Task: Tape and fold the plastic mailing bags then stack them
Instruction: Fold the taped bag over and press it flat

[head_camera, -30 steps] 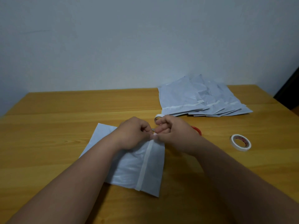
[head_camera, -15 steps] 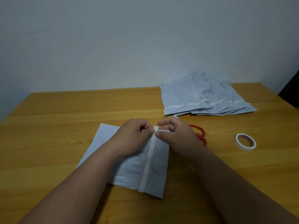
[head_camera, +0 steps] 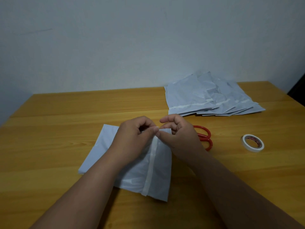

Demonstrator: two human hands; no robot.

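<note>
A white plastic mailing bag (head_camera: 99,156) lies flat on the wooden table (head_camera: 49,129) in front of me. A white tape strip (head_camera: 151,167) runs down it near its right edge. My left hand (head_camera: 133,141) and my right hand (head_camera: 179,138) meet at the far end of that strip, and both pinch it there with thumb and fingertips. A spread pile of mailing bags (head_camera: 206,98) lies at the back right. The white tape roll (head_camera: 253,143) sits flat to the right.
Red-handled scissors (head_camera: 204,138) lie just right of my right hand, partly hidden by it. A plain wall stands behind the table. A dark object shows at the far right edge.
The hands stay together at the strip's far end. The right hand has shifted slightly right, uncovering the scissors' red handles.
</note>
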